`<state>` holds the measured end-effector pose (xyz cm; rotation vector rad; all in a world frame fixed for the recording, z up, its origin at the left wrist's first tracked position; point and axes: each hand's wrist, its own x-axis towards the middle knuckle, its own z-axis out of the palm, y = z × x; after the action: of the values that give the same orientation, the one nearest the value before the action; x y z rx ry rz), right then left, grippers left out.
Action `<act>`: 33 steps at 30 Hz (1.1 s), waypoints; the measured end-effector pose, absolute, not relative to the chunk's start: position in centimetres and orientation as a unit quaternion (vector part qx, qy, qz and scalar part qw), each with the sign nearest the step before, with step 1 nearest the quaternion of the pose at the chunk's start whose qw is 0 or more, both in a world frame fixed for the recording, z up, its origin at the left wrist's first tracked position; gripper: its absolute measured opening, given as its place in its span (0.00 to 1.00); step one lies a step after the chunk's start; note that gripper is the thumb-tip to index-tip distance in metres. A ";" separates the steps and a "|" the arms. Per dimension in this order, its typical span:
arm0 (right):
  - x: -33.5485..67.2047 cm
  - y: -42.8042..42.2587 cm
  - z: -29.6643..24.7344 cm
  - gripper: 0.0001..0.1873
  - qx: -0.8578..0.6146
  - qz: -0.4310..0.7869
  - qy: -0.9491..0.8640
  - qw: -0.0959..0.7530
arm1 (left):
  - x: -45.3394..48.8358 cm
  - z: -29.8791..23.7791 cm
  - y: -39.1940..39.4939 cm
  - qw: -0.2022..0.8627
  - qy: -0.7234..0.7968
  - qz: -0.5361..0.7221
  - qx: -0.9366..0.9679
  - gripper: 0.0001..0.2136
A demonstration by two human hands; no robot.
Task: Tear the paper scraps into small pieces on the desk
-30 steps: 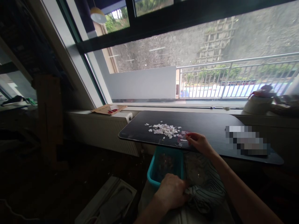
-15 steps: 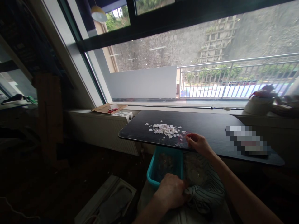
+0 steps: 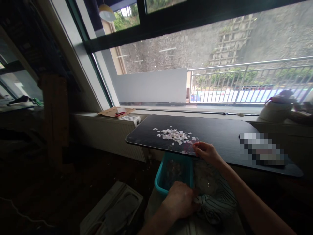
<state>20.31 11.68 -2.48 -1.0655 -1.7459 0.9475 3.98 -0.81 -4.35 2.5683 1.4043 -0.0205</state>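
Observation:
A heap of small white paper scraps lies on a dark table by the window. My right hand rests at the table's near edge, fingers closed on a small clear sheet with red marks beside the heap. Below the edge sits a teal plastic bin on my lap. My left hand is curled at the bin's near rim, gripping it together with striped cloth.
A white pot stands on the sill at the right. A blurred-out patch lies on the table's right part. Cardboard with red scissors rests on the radiator ledge at the left. A white box lies on the floor.
My right hand has slid the clear sheet slightly toward the table's near edge. The view has shifted a little to the left. My left hand has stayed at the bin.

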 end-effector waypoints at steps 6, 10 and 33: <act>20.0 12.1 -2.9 0.19 -0.433 0.377 -0.688 0.444 | 4.0 -4.4 -0.8 0.104 0.476 -0.011 0.873 0.13; 19.9 11.9 -3.0 0.19 -0.405 0.409 -0.702 0.419 | 4.0 -4.4 -0.7 0.105 0.474 -0.018 0.874 0.13; 23.6 13.5 -3.7 0.17 -0.493 0.311 -0.654 0.481 | 4.1 -3.8 -0.7 0.092 0.478 -0.035 0.873 0.11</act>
<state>23.63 13.53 -3.66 -1.2031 -1.5951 0.7586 4.15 -0.75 -3.85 2.5907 1.4208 -0.1048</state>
